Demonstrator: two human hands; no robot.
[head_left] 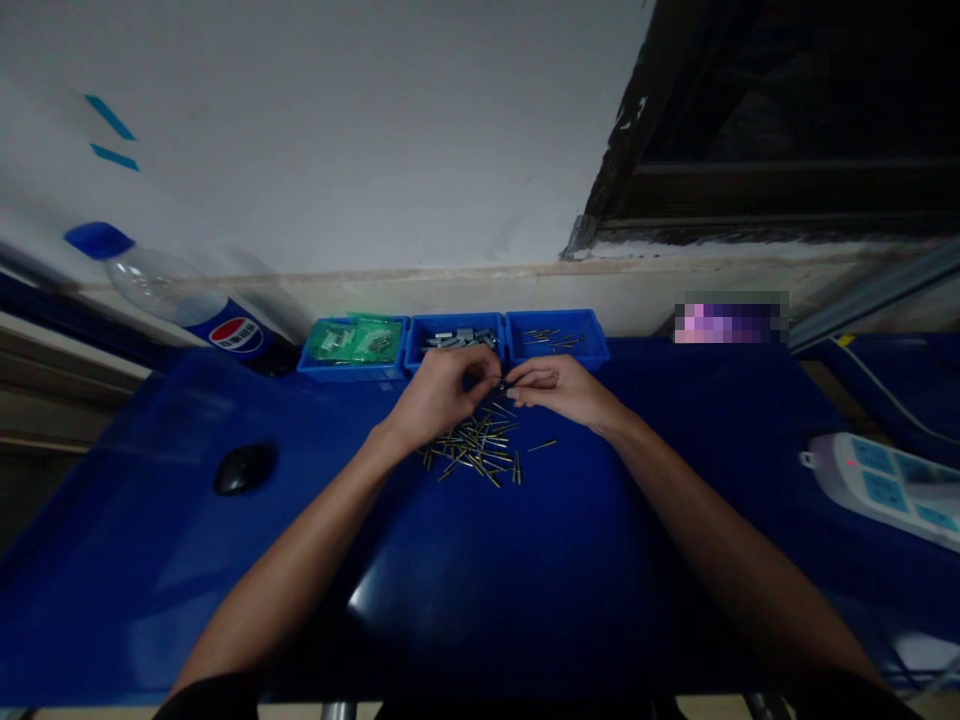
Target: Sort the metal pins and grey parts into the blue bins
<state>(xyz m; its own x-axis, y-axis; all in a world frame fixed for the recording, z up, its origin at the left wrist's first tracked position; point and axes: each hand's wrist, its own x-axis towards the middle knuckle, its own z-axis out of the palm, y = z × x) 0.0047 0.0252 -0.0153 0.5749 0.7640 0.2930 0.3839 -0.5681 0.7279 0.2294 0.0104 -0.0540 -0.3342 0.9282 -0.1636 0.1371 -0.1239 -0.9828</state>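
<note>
My left hand (448,388) and my right hand (561,390) meet fingertip to fingertip in front of the bins, each closed in a pinch. Between them is a tiny dark piece, too small to name. Just below lies a loose pile of thin brass-coloured metal pins (474,450), with one pin (543,445) apart on the right. Behind my hands stand three blue bins. The left bin (352,374) has green packets (367,340), the middle bin (456,322) grey metal pieces (463,337), and the right bin (581,352) several thin pins (553,338).
A Pepsi bottle (238,330) leans at the back left. A black computer mouse (244,469) lies on the blue table (465,590). On the right is a white power strip (885,485). A wall (390,140) rises behind the bins, beside a blurred-out purple object (731,322).
</note>
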